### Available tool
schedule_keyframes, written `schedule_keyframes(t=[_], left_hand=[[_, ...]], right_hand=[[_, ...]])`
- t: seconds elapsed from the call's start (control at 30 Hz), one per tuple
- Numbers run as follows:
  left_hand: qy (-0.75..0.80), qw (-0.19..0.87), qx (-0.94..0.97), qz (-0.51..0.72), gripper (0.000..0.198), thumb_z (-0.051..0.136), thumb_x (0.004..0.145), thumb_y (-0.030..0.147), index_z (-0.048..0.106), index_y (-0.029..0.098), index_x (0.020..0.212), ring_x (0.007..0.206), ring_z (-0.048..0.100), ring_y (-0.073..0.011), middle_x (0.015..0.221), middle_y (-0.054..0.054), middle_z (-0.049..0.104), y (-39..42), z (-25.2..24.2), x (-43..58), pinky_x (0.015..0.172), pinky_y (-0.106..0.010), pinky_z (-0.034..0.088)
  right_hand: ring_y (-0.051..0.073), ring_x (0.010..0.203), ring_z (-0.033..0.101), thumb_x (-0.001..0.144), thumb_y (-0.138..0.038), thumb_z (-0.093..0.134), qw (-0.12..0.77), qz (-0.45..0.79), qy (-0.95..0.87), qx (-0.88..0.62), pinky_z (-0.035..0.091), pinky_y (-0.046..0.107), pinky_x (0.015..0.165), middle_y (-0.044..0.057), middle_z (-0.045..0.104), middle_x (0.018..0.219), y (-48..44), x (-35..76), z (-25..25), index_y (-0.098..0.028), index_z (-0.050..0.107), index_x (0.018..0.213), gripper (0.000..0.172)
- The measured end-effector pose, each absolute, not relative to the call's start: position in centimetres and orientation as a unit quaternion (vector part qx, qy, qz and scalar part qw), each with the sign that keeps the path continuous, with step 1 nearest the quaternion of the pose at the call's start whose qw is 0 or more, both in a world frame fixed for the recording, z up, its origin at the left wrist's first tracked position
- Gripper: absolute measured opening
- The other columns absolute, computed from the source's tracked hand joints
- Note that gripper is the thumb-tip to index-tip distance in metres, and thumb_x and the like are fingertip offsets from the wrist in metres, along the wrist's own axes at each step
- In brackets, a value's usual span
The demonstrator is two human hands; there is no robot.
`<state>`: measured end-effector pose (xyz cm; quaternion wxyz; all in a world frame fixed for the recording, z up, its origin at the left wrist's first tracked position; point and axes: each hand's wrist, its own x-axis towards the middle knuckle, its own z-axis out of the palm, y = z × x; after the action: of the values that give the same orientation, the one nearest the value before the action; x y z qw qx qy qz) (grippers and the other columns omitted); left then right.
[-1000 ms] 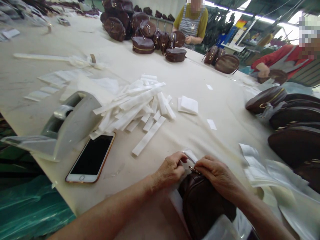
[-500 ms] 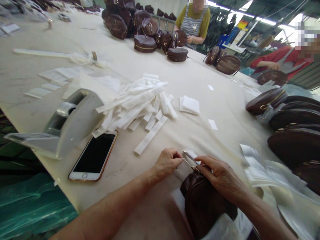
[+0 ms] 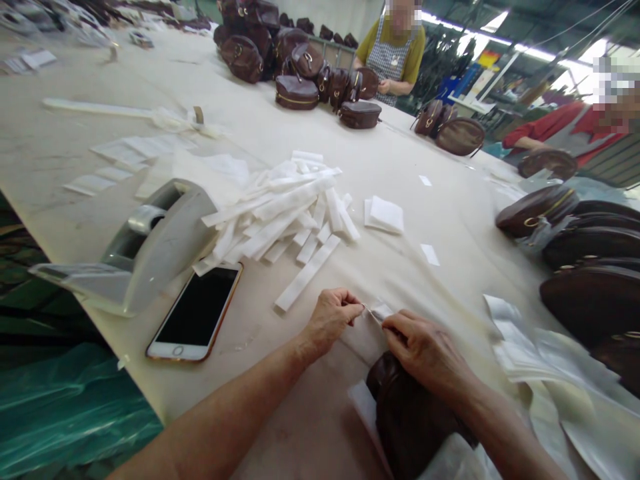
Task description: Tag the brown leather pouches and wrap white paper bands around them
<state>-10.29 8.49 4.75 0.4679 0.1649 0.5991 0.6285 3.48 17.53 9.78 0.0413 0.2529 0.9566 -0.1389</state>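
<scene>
A dark brown leather bag [image 3: 415,413] lies at the front edge of my view, partly covered by clear plastic and my right forearm. Above its top end, my left hand [image 3: 333,317] pinches the tip of a thin, pale narrow piece [image 3: 371,312]. Its kind is too small to make out. My right hand [image 3: 417,340] is closed at the other end of that piece, over the bag, and its fingers hide what they grip. Beneath the bag's left side a white sheet [image 3: 364,403] sticks out.
White strips [image 3: 280,207] lie heaped beyond my hands. A phone [image 3: 195,313] and a tape dispenser [image 3: 163,247] are at left, near the table edge. Brown bags [image 3: 590,287] line the right side, beside white sheets [image 3: 530,347]. Two people work across the table among more bags [image 3: 297,92].
My right hand has closed its fingers and shifted slightly left, nearer my left hand. The grey strip and gold-coloured metal seen between the hands are now mostly covered. The view has shifted slightly.
</scene>
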Motion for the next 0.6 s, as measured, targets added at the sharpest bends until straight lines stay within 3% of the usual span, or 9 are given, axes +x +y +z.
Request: schedule_keyframes(t=[0.23,0.33,0.43,0.6], left_hand=[[0.538,0.525,0.147,0.643,0.014,0.06,0.06,0.025,0.055,0.013,0.064,0.036,0.034,-0.0038,0.043,0.004,0.05,8.5,4.9,-10.2,0.038,-0.017,0.021],[0.486,0.574,0.136,0.645,0.017,0.059,0.056,0.027,0.051,0.014,0.064,0.039,0.045,-0.005,0.064,-0.003,0.063,8.5,5.1,-9.8,0.036,-0.017,0.024],[0.447,0.602,0.131,0.648,0.022,0.06,0.056,0.03,0.052,0.013,0.066,0.043,0.053,-0.0066,0.083,-0.008,0.065,8.5,5.0,-9.4,0.034,-0.017,0.025],[0.429,0.597,0.127,0.666,0.036,0.074,0.052,0.027,0.05,0.014,0.075,0.042,0.051,-0.0055,0.07,0.001,0.058,8.8,4.7,-8.4,0.034,-0.015,0.028]], right_hand=[[0.016,0.067,0.063,0.084,-0.022,0.041,0.016,-0.136,0.958,0.252,0.041,0.025,0.063,0.003,0.066,0.074,17.9,3.8,9.2,-0.02,0.063,0.079,0.023],[0.017,0.066,0.063,0.085,-0.023,0.04,0.004,-0.116,0.961,0.251,0.042,0.026,0.062,0.003,0.066,0.074,18.0,4.1,8.8,-0.02,0.061,0.081,0.021],[0.016,0.062,0.062,0.084,-0.022,0.04,0.004,-0.09,0.965,0.246,0.04,0.025,0.059,0.003,0.066,0.07,18.0,4.2,8.6,-0.021,0.059,0.079,0.02],[0.016,0.058,0.06,0.083,-0.021,0.041,0.004,-0.066,0.966,0.252,0.036,0.025,0.055,0.003,0.064,0.066,17.8,4.1,8.8,-0.02,0.056,0.073,0.018]])
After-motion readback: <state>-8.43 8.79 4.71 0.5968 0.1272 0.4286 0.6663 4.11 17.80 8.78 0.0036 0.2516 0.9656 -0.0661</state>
